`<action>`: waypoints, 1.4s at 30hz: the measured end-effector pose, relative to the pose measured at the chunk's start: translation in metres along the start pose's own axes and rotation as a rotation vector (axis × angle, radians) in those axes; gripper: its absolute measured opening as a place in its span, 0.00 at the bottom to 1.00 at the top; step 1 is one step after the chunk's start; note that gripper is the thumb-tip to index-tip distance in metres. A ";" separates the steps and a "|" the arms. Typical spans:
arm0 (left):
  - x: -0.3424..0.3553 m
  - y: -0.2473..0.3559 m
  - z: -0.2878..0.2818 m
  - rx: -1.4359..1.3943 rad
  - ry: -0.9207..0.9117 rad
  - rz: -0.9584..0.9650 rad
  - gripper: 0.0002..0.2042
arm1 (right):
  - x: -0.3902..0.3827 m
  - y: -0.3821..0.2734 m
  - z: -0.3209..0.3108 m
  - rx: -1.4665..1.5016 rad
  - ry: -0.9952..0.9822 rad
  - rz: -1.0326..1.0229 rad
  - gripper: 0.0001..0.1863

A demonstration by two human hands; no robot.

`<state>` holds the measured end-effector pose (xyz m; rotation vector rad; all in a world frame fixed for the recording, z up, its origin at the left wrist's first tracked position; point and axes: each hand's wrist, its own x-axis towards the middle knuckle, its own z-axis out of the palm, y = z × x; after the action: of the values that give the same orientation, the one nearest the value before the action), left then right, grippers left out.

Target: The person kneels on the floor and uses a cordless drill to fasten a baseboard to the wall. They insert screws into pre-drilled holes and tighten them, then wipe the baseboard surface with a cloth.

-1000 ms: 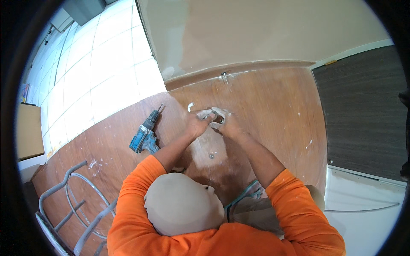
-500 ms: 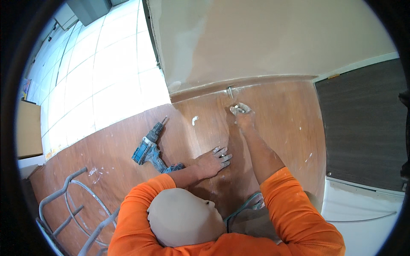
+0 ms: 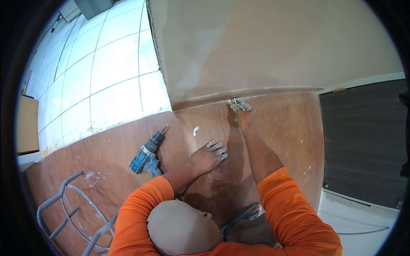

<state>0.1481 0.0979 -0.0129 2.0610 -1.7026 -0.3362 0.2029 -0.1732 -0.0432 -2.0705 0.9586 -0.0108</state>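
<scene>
Since half a second ago my right hand has pushed a little farther out toward twelve o'clock, right up to the seam where the wooden floor meets the plaster wall, while my left hand has stayed flat where it was. My right fingers are clenched around a small metal tool, its tip touching the base of the wall at twelve o'clock. My left hand is released, fingers spread, palm down on the floor at about ten o'clock from my head, holding nothing. A white smear of plaster lies on the boards just beyond it, toward eleven. A blue cordless drill lies on the floor at nine o'clock from my left hand, near it but not touching. Farther out at ten o'clock is the white tiled wall. A grey metal frame sits at eight o'clock, and a dark mat at three.
</scene>
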 end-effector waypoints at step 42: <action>-0.005 -0.015 0.022 -0.143 -0.020 -0.082 0.21 | -0.071 -0.005 -0.032 1.166 -0.266 0.273 0.13</action>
<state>0.1499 0.1005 -0.0392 2.0323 -1.5600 -0.4918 0.1451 -0.1487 0.0032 -0.8418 0.7682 -0.1181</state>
